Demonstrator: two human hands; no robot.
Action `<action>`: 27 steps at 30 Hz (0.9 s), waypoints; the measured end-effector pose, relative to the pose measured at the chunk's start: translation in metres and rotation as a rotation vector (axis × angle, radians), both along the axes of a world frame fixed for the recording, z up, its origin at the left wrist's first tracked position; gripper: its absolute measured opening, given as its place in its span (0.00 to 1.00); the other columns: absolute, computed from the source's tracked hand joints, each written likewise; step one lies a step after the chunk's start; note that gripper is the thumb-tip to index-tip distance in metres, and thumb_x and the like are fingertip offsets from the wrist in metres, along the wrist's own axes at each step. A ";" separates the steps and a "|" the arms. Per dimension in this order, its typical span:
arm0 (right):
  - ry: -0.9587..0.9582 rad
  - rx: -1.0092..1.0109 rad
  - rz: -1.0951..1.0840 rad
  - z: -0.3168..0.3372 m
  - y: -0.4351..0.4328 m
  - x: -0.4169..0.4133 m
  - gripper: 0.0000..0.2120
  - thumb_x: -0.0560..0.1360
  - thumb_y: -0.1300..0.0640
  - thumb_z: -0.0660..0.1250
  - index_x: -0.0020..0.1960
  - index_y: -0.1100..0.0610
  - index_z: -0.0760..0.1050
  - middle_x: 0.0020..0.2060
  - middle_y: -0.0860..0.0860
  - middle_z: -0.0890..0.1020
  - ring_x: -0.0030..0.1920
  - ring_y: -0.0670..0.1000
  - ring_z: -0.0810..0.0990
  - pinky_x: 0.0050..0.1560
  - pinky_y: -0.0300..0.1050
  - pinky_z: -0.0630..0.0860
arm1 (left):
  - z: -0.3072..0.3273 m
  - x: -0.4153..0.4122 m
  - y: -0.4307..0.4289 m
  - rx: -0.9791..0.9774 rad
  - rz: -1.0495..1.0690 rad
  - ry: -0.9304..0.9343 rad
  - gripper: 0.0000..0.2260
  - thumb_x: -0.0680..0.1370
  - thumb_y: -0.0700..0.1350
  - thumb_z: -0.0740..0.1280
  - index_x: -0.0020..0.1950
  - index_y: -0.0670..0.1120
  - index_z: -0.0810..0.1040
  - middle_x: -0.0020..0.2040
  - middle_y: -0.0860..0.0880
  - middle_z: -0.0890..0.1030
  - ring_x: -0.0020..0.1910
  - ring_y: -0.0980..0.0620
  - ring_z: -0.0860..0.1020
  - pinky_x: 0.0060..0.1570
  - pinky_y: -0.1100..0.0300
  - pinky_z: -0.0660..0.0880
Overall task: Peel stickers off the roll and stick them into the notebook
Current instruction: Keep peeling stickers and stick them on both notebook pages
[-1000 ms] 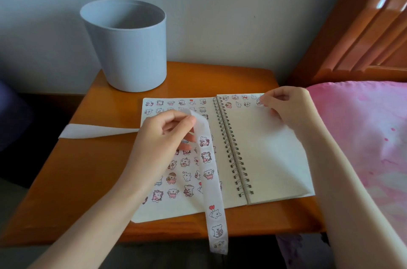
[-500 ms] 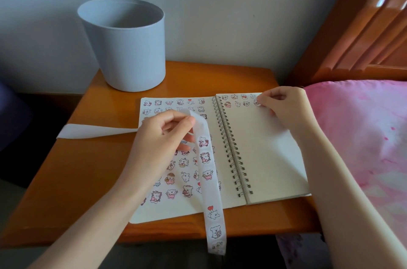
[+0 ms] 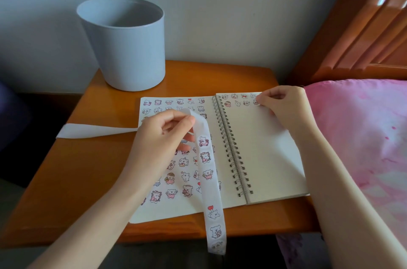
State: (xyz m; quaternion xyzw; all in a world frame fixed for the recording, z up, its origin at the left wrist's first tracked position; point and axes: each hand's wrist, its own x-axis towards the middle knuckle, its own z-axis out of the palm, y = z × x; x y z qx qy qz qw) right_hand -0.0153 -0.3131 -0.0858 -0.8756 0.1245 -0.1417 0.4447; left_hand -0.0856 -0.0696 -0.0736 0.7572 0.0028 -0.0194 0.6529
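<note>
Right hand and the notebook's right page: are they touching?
Touching. In the head view the right hand presses its fingertips on the top corner of the notebook, right-hand page.

The right page [image 3: 264, 158] of the notebook [image 3: 176, 211] now lies flatter; its lower outer corner has come down closer to the table [image 3: 88, 180].

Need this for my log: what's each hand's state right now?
Left hand: holding the sticker strip.
Right hand: curled at the top of the notebook; whether it holds anything cannot be told.
</note>
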 end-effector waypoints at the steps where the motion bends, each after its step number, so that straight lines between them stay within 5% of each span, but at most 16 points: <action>1: 0.001 -0.002 0.000 0.000 0.000 0.000 0.02 0.70 0.58 0.72 0.39 0.55 0.82 0.31 0.46 0.79 0.23 0.37 0.72 0.27 0.29 0.66 | 0.000 0.000 0.000 0.001 0.000 -0.001 0.04 0.77 0.45 0.66 0.46 0.51 0.80 0.35 0.54 0.83 0.33 0.57 0.82 0.29 0.73 0.73; 16: 0.017 -0.063 -0.031 -0.002 0.003 0.001 0.05 0.68 0.56 0.73 0.35 0.49 0.78 0.34 0.46 0.81 0.37 0.49 0.77 0.42 0.48 0.76 | -0.001 0.001 0.000 0.003 -0.009 0.002 0.04 0.77 0.45 0.66 0.45 0.53 0.80 0.37 0.54 0.84 0.35 0.58 0.82 0.32 0.70 0.76; 27: -0.025 -0.130 -0.036 -0.002 0.001 0.000 0.03 0.70 0.58 0.72 0.43 0.54 0.79 0.34 0.45 0.76 0.34 0.43 0.72 0.34 0.37 0.67 | 0.000 0.000 0.000 0.003 0.000 0.008 0.04 0.77 0.46 0.66 0.44 0.53 0.80 0.37 0.53 0.84 0.33 0.56 0.82 0.30 0.73 0.73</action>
